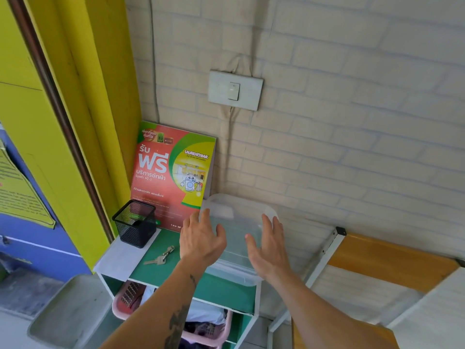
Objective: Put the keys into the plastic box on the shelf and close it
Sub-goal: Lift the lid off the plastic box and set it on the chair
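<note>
Both hands spread open: left hand (201,238) and right hand (269,245) flank the plastic box (237,222). Keys (159,256) lie on the shelf (161,273), beside it.

Left of the box (239,238), bare shelf (161,273) surrounds the keys (159,256); a mesh cup (136,222) and poster (173,172) stand behind them.

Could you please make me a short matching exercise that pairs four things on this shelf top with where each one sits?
Things:
1. keys
2. plastic box
3. mesh pen holder
4. laundry poster

Places:
A. between both hands, right end
B. leaning on the wall
C. flat on the green top, left of the box
D. left end, in front of the poster

Pairs: 1-C, 2-A, 3-D, 4-B
</note>
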`<state>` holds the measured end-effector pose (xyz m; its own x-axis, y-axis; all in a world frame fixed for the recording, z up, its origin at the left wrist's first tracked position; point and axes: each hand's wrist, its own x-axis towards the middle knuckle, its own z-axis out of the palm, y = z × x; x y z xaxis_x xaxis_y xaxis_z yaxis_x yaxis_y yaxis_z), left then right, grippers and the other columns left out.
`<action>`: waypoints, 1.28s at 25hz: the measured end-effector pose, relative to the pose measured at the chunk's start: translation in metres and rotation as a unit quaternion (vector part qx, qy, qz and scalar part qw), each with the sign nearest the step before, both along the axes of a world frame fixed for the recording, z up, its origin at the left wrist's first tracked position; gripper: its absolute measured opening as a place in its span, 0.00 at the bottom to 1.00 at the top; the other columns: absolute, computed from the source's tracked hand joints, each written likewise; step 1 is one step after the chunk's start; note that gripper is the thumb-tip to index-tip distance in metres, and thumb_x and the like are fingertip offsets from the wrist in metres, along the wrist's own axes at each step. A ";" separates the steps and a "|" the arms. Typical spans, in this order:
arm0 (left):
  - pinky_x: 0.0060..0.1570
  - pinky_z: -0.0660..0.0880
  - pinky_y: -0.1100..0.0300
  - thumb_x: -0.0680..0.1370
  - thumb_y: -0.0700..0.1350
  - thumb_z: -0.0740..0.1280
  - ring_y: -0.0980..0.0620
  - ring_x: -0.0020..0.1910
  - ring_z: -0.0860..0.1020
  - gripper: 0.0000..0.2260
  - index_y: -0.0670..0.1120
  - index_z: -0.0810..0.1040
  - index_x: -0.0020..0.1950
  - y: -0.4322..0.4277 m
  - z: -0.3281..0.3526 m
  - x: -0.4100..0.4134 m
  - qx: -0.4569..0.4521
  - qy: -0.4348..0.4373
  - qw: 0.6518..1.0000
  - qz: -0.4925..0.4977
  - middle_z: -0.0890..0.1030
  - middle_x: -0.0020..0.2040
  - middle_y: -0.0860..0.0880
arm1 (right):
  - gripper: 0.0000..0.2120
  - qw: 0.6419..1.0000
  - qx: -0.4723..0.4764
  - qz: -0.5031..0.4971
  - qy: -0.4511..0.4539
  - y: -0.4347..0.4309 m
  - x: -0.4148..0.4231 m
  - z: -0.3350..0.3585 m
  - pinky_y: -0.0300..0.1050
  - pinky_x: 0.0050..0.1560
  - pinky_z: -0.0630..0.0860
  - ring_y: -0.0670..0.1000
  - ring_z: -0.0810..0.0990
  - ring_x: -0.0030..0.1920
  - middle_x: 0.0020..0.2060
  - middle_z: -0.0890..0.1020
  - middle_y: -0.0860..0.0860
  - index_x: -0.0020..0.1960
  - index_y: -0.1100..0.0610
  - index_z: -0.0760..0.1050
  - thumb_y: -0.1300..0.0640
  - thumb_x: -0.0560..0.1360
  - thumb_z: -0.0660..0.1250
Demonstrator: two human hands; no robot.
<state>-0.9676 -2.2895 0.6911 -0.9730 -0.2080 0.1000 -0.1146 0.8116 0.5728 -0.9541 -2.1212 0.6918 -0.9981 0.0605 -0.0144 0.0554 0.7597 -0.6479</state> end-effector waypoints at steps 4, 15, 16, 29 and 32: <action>0.60 0.71 0.45 0.76 0.51 0.59 0.41 0.62 0.71 0.23 0.45 0.69 0.70 0.001 0.004 0.004 0.008 0.013 1.000 0.020 0.74 0.66 0.44 | 0.33 1.000 -0.008 -0.010 0.020 0.000 -0.002 0.002 0.52 0.77 0.48 0.52 0.41 0.79 0.80 0.46 0.52 0.80 0.51 0.48 0.46 0.80 0.58; 0.62 0.73 0.45 0.75 0.47 0.61 0.40 0.62 0.74 0.22 0.41 0.72 0.68 0.008 0.017 0.008 0.071 0.018 0.995 0.065 0.77 0.65 0.43 | 0.29 0.999 -0.026 0.000 0.034 0.009 -0.012 0.016 0.53 0.77 0.53 0.52 0.49 0.79 0.80 0.53 0.53 0.78 0.53 0.56 0.48 0.80 0.59; 0.61 0.74 0.45 0.74 0.47 0.61 0.40 0.61 0.75 0.22 0.41 0.73 0.67 0.007 0.018 0.008 0.078 0.021 0.994 0.070 0.78 0.64 0.43 | 0.29 0.999 -0.017 0.007 0.039 0.008 -0.011 0.017 0.53 0.77 0.52 0.52 0.47 0.79 0.80 0.52 0.53 0.78 0.53 0.56 0.48 0.80 0.59; 0.62 0.68 0.46 0.74 0.42 0.61 0.38 0.59 0.71 0.20 0.39 0.73 0.65 0.044 0.042 0.018 0.004 0.059 0.998 0.026 0.77 0.63 0.42 | 0.28 0.995 -0.061 -0.033 0.066 0.046 0.014 0.024 0.51 0.77 0.51 0.49 0.49 0.79 0.80 0.52 0.51 0.78 0.54 0.58 0.50 0.81 0.59; 0.62 0.68 0.46 0.74 0.42 0.61 0.38 0.59 0.71 0.20 0.39 0.72 0.65 0.074 0.043 0.030 -0.011 0.058 0.998 0.007 0.76 0.62 0.41 | 0.28 0.995 -0.054 -0.041 0.071 0.077 0.031 0.023 0.53 0.77 0.53 0.50 0.49 0.79 0.80 0.52 0.51 0.78 0.55 0.58 0.51 0.81 0.60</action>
